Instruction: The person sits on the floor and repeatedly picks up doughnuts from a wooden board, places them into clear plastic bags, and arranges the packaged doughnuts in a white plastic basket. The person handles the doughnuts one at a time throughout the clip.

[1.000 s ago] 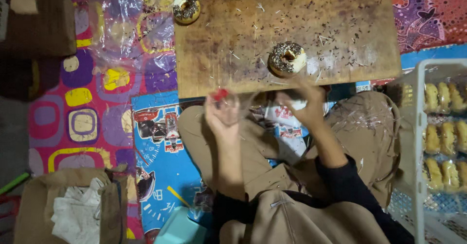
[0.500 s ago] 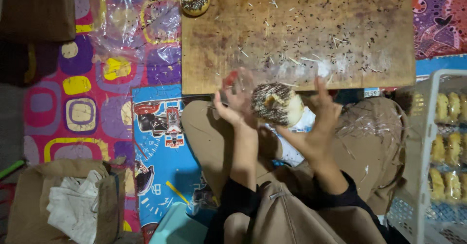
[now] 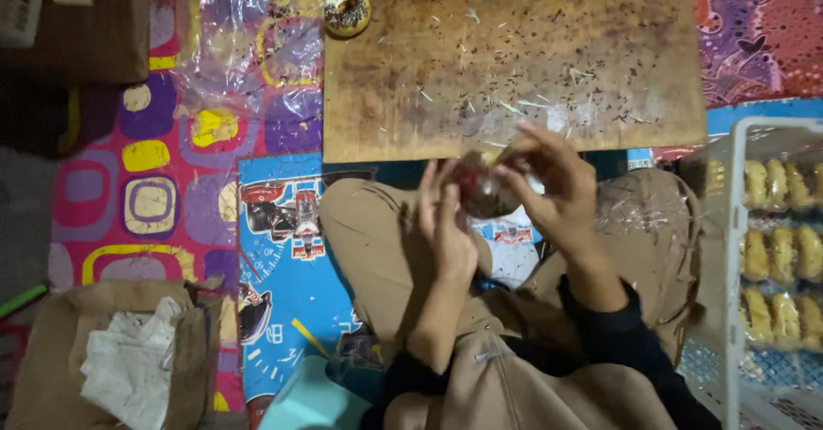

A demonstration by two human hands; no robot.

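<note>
Both hands hold a dark sprinkle-topped doughnut in a clear plastic wrapper (image 3: 480, 188) over the lap, just near of the brown wooden board (image 3: 514, 61): left hand (image 3: 446, 224) cups it, right hand (image 3: 553, 192) pinches the film; grip best kept light, sparing the topping.

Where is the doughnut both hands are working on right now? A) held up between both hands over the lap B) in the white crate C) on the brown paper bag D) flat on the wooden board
A: the left hand and right hand hold the doughnut between them, just below the near edge of the wooden board and above the lap; it looks wrapped in clear plastic.
</note>
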